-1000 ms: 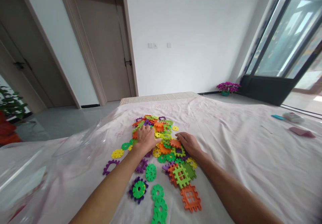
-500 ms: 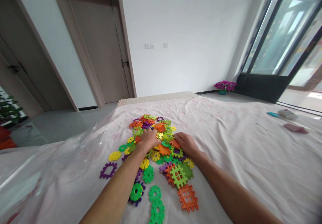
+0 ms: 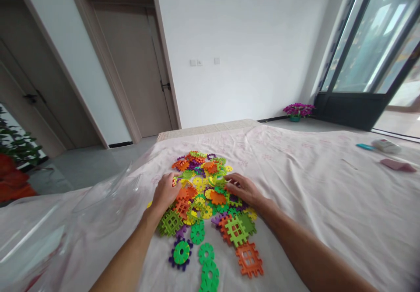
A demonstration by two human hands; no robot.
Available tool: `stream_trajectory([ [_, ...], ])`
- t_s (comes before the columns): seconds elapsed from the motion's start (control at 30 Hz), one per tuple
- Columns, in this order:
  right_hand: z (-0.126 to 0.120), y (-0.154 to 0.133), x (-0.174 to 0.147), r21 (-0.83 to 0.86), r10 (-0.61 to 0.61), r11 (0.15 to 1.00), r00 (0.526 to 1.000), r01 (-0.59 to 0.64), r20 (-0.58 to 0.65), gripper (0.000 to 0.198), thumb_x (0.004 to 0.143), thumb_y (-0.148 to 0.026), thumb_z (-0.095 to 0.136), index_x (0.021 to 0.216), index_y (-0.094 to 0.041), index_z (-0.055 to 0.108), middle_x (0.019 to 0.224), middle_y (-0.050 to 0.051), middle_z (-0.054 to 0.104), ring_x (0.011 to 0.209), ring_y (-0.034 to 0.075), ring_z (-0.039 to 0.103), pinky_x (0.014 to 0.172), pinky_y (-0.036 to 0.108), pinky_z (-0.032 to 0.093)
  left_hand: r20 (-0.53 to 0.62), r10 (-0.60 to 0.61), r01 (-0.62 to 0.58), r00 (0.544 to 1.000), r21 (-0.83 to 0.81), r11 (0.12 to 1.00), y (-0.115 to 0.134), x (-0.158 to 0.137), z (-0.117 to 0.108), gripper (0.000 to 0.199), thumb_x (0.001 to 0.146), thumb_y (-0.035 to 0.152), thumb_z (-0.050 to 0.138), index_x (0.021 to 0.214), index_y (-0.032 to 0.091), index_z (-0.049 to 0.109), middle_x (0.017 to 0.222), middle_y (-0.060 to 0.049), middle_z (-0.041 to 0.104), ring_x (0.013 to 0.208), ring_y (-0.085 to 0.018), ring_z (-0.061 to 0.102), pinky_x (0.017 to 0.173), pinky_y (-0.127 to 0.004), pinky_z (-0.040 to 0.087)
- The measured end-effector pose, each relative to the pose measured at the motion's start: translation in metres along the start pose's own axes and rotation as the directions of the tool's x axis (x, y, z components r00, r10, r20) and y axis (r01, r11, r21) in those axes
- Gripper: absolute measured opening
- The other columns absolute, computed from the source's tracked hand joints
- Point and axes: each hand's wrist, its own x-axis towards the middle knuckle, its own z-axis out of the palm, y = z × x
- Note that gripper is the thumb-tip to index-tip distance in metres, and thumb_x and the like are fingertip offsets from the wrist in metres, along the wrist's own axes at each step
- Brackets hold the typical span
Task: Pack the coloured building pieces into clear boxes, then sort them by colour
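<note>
A heap of plastic interlocking building pieces (image 3: 198, 182) in orange, green, yellow and purple lies spread on the cloth. My left hand (image 3: 166, 190) rests at the heap's left edge, its fingers apart and curved against pieces there; some fingertips are hidden. At the right edge, my right hand (image 3: 242, 188) lies open, thumb and fingers apart, touching or close to the outer pieces. Nearer me are an orange window-shaped square (image 3: 249, 259), a light green square (image 3: 236, 230) and a green notched disc (image 3: 181, 252) on a purple square.
A pale flowered cloth (image 3: 315, 187) covers the surface. Clear plastic packaging (image 3: 95, 209) lies at left. To the far right are a blue item (image 3: 365, 146), a white pack (image 3: 386, 146) and a folded pink item (image 3: 398, 165).
My left hand has moved from the top of the heap to its left edge. Pieces on that side are bunched closer in. My right hand stays about where it was.
</note>
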Motion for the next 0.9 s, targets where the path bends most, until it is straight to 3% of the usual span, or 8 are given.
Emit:
stream_trajectory([
  [0.13, 0.009, -0.012, -0.002, -0.071, -0.115, 0.989, 0.976, 0.130, 0.184, 0.086, 0.069, -0.059, 0.071, 0.142, -0.023, 0.044, 0.141, 0.011, 0.050, 0.126, 0.033, 0.047, 0.107, 0.046, 0.034, 0.088, -0.004, -0.003, 0.996, 0.084, 0.996, -0.013, -0.022, 0.003, 0.052, 0.083, 0.047, 0.052, 0.127, 0.019, 0.054, 0.128, -0.012, 0.059, 0.123, -0.029, 0.050, 0.105, -0.042, 0.036],
  [0.2, 0.018, -0.019, -0.001, -0.097, -0.145, 0.981, 0.970, 0.166, 0.195, 0.083, 0.066, -0.054, 0.075, 0.139, -0.025, 0.047, 0.138, 0.010, 0.053, 0.124, 0.032, 0.048, 0.106, 0.046, 0.035, 0.094, -0.017, 0.016, 0.995, 0.005, 1.000, -0.012, -0.029, 0.012, 0.049, 0.085, 0.044, 0.052, 0.127, 0.021, 0.054, 0.128, -0.011, 0.060, 0.121, -0.027, 0.053, 0.105, -0.041, 0.037],
  [0.37, 0.038, -0.025, 0.010, -0.011, -0.049, 0.999, 0.997, 0.049, -0.059, 0.052, 0.069, -0.031, 0.071, 0.120, -0.023, 0.062, 0.115, 0.007, 0.065, 0.105, 0.026, 0.060, 0.094, 0.040, 0.046, 0.011, 0.082, -0.067, 0.997, -0.465, 0.883, 0.014, -0.029, 0.028, 0.044, 0.083, 0.033, 0.055, 0.125, 0.022, 0.056, 0.132, -0.007, 0.056, 0.122, -0.022, 0.052, 0.106, -0.036, 0.040],
  [0.5, 0.033, -0.019, 0.014, 0.261, 0.234, 0.953, 0.918, -0.151, -0.321, 0.044, 0.080, -0.037, 0.060, 0.121, -0.022, 0.060, 0.115, 0.007, 0.066, 0.103, 0.025, 0.061, 0.093, 0.042, 0.047, 0.093, 0.188, -0.109, 0.978, -0.541, 0.834, 0.046, -0.039, 0.012, 0.058, 0.087, 0.048, 0.053, 0.140, 0.025, 0.042, 0.146, -0.009, 0.043, 0.135, -0.025, 0.039, 0.112, -0.043, 0.032],
  [0.6, 0.020, -0.019, 0.009, 0.432, 0.242, 0.896, 0.928, -0.102, -0.283, 0.045, 0.090, -0.050, 0.046, 0.127, -0.026, 0.055, 0.130, 0.005, 0.059, 0.115, 0.024, 0.056, 0.099, 0.041, 0.045, 0.235, 0.423, -0.339, 0.875, -0.325, 0.883, 0.068, -0.069, -0.007, 0.079, 0.074, 0.064, 0.062, 0.143, 0.031, 0.039, 0.156, -0.009, 0.026, 0.144, -0.035, 0.018, 0.115, -0.056, 0.018],
  [0.77, 0.006, -0.021, 0.004, 0.397, 0.190, 0.913, 0.957, -0.090, -0.219, 0.052, 0.093, -0.059, 0.036, 0.123, -0.025, 0.061, 0.132, 0.007, 0.058, 0.124, 0.026, 0.051, 0.109, 0.044, 0.036, 0.465, 0.697, -0.703, 0.546, -0.199, 0.683, 0.084, -0.121, -0.011, 0.103, 0.062, 0.072, 0.066, 0.149, 0.038, 0.022, 0.160, -0.007, 0.011, 0.143, -0.041, 0.015, 0.111, -0.068, 0.010],
  [0.83, 0.003, -0.021, 0.004, 0.336, 0.211, 0.933, 0.952, -0.128, -0.223, 0.056, 0.090, -0.063, 0.038, 0.118, -0.022, 0.065, 0.127, 0.010, 0.061, 0.123, 0.028, 0.051, 0.110, 0.045, 0.034, 0.455, 0.710, -0.751, 0.537, -0.126, 0.649, 0.082, -0.124, -0.002, 0.098, 0.067, 0.063, 0.068, 0.149, 0.038, 0.021, 0.160, -0.006, 0.014, 0.144, -0.038, 0.016, 0.112, -0.068, 0.008],
  [0.9, 0.002, -0.022, 0.004, 0.308, 0.231, 0.937, 0.954, -0.164, -0.194, 0.059, 0.087, -0.066, 0.041, 0.114, -0.021, 0.068, 0.123, 0.011, 0.064, 0.120, 0.030, 0.053, 0.109, 0.046, 0.035, 0.399, 0.685, -0.742, 0.609, -0.018, 0.670, 0.078, -0.113, 0.009, 0.087, 0.074, 0.051, 0.068, 0.148, 0.038, 0.024, 0.159, -0.005, 0.017, 0.144, -0.035, 0.015, 0.113, -0.066, 0.007],
])
